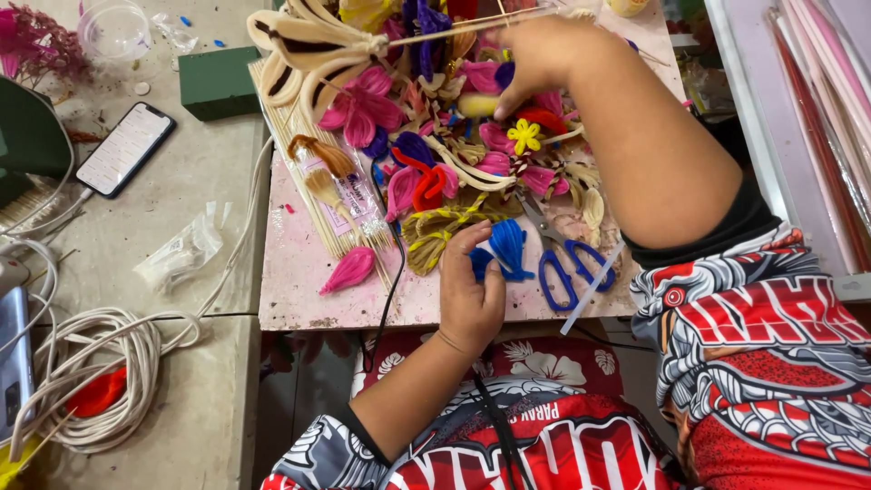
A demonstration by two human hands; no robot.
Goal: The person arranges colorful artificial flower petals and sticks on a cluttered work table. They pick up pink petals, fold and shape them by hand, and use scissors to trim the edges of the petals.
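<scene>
Blue fuzzy craft pieces [504,249] lie at the near edge of a pale pink board [299,281], and the left hand [472,290] rests right against them, fingers curled over the smaller blue bit; whether it truly grips it I cannot tell. The right hand [535,54] reaches over the far end of the pile, fingers bent and closed around a thin wooden stick [472,27] that runs to a cream-and-brown flower [313,54].

Just right of the left hand lie blue-handled scissors [567,268], touching a thin white stick [594,286]. Behind them sits a heap of craft flowers [454,136] in pink, purple, red and yellow, with a small yellow blossom [524,136] near the right forearm. A bundle of bamboo skewers [336,204] in a clear wrapper with a pink-and-white label lies along the board's left side, and a loose pink petal [349,269] lies near it.

Left of the board, on a grey table [181,209], are a dark green block [218,83], a phone [127,148] with its screen lit, a crumpled clear plastic bag [181,254], a clear plastic cup [113,29] and a coil of white cable [100,381].
</scene>
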